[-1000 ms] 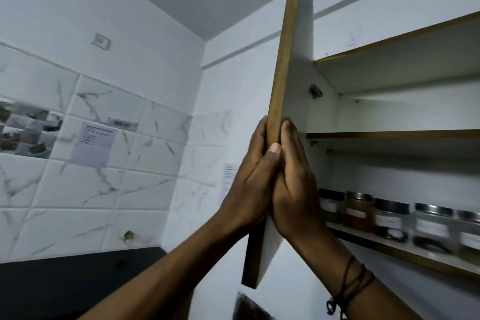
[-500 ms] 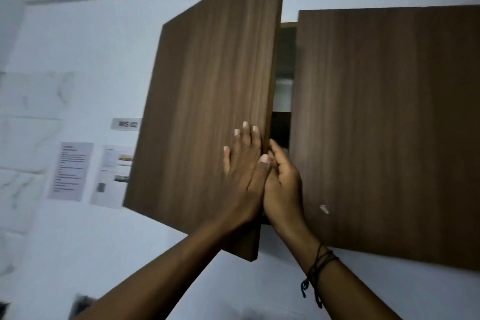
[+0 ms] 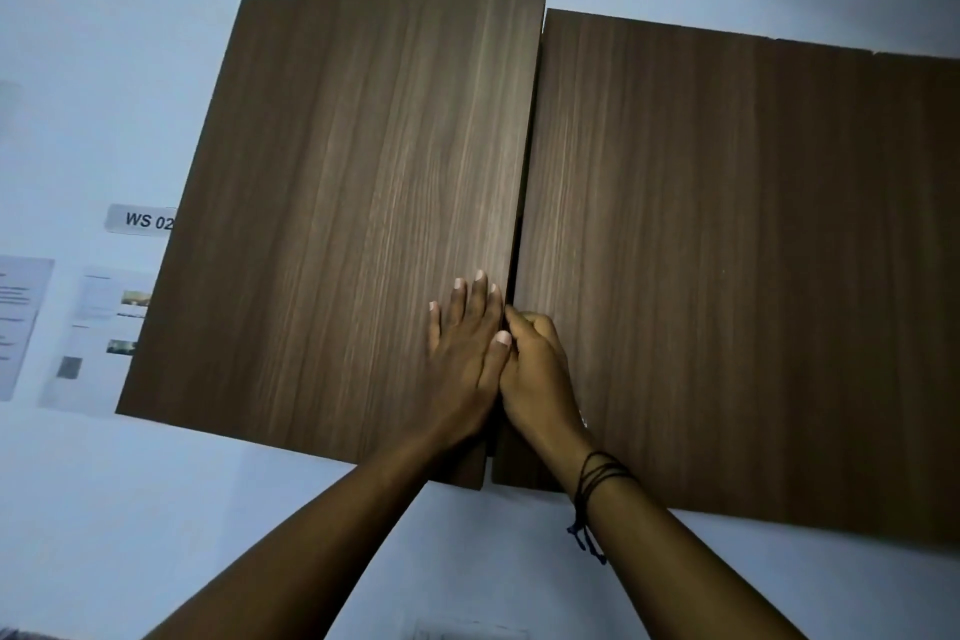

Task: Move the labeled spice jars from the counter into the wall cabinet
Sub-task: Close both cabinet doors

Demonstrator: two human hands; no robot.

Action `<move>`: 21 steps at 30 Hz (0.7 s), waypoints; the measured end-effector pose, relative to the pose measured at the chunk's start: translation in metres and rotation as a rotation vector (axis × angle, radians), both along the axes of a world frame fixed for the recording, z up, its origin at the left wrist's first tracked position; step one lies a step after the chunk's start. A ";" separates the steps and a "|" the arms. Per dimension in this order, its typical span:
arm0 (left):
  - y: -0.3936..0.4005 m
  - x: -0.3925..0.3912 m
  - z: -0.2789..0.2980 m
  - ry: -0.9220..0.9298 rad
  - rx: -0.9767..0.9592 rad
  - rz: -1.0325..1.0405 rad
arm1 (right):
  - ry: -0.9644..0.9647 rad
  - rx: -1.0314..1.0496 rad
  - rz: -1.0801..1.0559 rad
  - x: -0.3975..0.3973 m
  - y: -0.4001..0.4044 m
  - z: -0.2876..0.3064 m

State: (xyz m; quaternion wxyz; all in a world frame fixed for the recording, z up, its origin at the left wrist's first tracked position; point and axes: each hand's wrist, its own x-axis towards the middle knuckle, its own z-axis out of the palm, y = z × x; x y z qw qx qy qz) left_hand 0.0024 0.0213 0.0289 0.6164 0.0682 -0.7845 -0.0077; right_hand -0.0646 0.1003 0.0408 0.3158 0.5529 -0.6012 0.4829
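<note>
The white wall (image 3: 104, 68) fills my view, and on it hangs the wall cabinet with its two dark wood-grain doors. The right door (image 3: 727, 250) lies flat and closed. The left door (image 3: 337, 224) is nearly closed too; only a thin dark gap shows between its free edge and the right door, and its lower corner stands a little proud of its neighbour. The spice jars are nowhere in my sight; with both doors across the front I cannot tell what is inside the cabinet.

My left hand (image 3: 467, 353) lies flat on the face of the left door near its free edge, fingers straight and together, pressing the panel and holding nothing. My right hand (image 3: 537, 369) is just beside it, touching it, on the seam between the doors. Its fingers are curled in towards the gap; whether they hook the door's edge I cannot tell. A dark cord bracelet (image 3: 597, 478) is wound round my right wrist.

Left of the cabinet, a small sign reading "WS 02" (image 3: 140, 219) is fixed to the wall, with blurred printed sheets (image 3: 98, 327) below it.
</note>
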 end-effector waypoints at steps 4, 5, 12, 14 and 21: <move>-0.019 -0.012 -0.005 -0.052 -0.076 0.064 | 0.164 0.044 -0.241 -0.015 -0.001 -0.010; -0.023 -0.014 -0.005 -0.060 -0.085 0.072 | 0.222 0.030 -0.289 -0.017 -0.002 -0.012; -0.045 -0.033 -0.005 -0.118 -0.149 0.218 | 0.368 0.071 -0.389 -0.031 -0.009 -0.018; -0.049 -0.037 -0.004 -0.137 -0.152 0.254 | 0.396 0.136 -0.408 -0.036 -0.011 -0.017; -0.051 -0.042 -0.005 -0.161 -0.186 0.368 | 0.429 0.173 -0.425 -0.040 -0.014 -0.014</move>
